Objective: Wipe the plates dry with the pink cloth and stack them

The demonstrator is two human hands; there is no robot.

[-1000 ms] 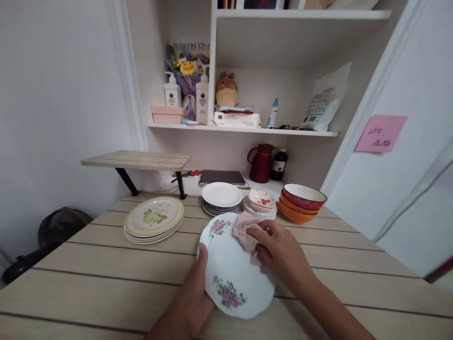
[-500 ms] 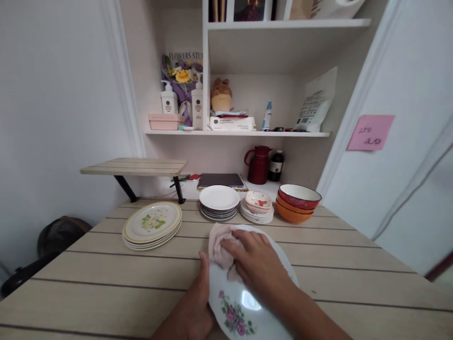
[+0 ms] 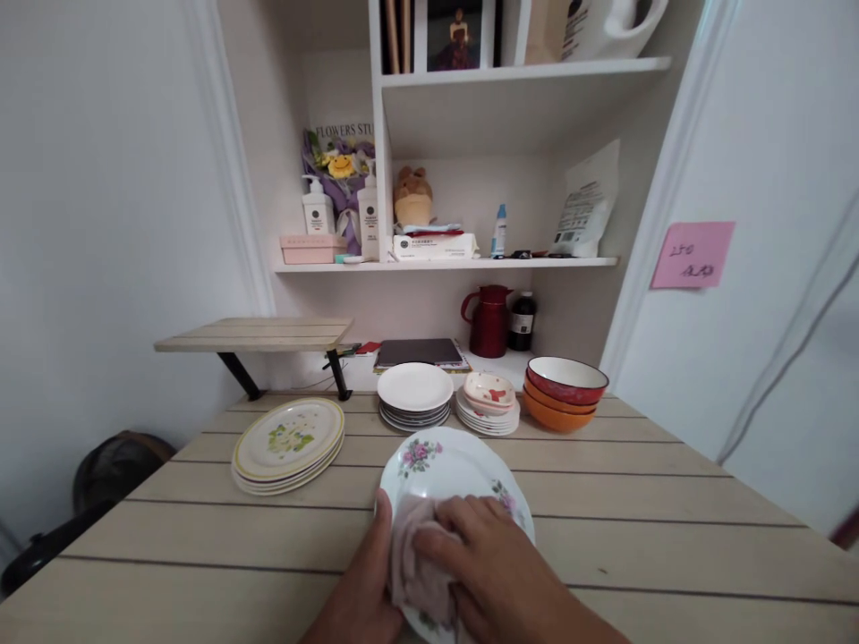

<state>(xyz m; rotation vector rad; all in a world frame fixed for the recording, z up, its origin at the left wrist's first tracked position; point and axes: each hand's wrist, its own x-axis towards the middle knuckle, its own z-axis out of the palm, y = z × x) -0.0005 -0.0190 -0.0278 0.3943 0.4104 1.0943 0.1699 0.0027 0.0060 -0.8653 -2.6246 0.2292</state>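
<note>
Pink cloth [image 3: 420,563] bunched under right hand [image 3: 493,572], fingers curled; left hand [image 3: 366,595] grips plate [image 3: 456,465] rim. Keep plate steady, wipe w/ even pressure.

**A:** where's everything sitting on the table [image 3: 201,537]?

**B:** near edge: the floral plate [image 3: 451,467], with the cloth [image 3: 420,559] on it. left hand [image 3: 366,590] at its left rim, right hand [image 3: 493,572] on the cloth. Behind it, left to right: the large plate stack [image 3: 288,434], the small plate stack [image 3: 414,394], a little dish [image 3: 489,390] on saucers [image 3: 487,419], then the stacked bowls [image 3: 564,392]. The jug [image 3: 488,320] stands behind those, under the shelf [image 3: 443,264].
</note>
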